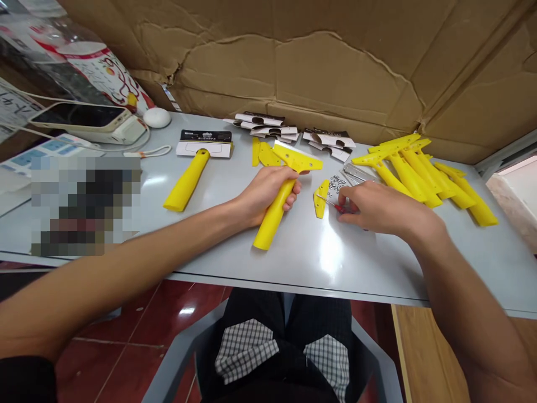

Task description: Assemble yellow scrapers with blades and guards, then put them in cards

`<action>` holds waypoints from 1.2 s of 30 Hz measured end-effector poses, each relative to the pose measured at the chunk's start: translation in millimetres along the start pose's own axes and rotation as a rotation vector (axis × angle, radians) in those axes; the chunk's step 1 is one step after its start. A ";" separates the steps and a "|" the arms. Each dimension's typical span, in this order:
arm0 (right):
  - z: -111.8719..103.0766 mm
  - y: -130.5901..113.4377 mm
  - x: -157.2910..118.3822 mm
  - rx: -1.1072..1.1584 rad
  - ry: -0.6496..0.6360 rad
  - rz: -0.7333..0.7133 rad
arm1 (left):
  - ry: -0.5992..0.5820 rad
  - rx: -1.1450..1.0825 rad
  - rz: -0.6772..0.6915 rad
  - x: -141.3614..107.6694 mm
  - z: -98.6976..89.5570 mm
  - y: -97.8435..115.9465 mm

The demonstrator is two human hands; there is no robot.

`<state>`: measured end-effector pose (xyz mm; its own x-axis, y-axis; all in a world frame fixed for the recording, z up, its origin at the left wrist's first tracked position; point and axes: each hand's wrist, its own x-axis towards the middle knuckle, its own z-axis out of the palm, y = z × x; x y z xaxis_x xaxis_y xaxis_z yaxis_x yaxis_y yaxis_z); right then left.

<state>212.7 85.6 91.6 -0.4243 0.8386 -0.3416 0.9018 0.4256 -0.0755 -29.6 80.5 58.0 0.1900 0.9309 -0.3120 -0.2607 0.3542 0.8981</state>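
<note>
My left hand (268, 193) is closed around the handle of a yellow scraper (274, 221), whose head carries a metal blade edge and faces away from me. In my right hand (377, 207) is a small screwdriver (338, 207) with a red part and a thin shaft; much of it is hidden by the fingers. Its shaft reaches over a loose yellow cover plate (321, 201) lying on the table. Small screws (336, 184) are heaped just beyond that plate. Beside them, thin metal blades (354, 173) lie partly under my right hand.
Several yellow scraper handles (423, 173) lie piled at the right. A scraper in a black-and-white card sleeve (204, 146) lies left. Folded card sleeves (268, 127) and yellow plates (268, 155) sit at the back, before a cardboard wall (335, 73). A phone (79, 113) and cables are far left.
</note>
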 end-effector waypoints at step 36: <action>-6.0 30.6 5.1 0.033 0.195 0.020 | 0.013 -0.066 0.027 -1.9 5.0 -2.6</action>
<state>237.6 104.9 93.1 -0.4113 0.8981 -0.1560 0.9110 0.3994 -0.1025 -24.5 77.3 57.8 0.1695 0.9412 -0.2922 -0.3278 0.3335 0.8839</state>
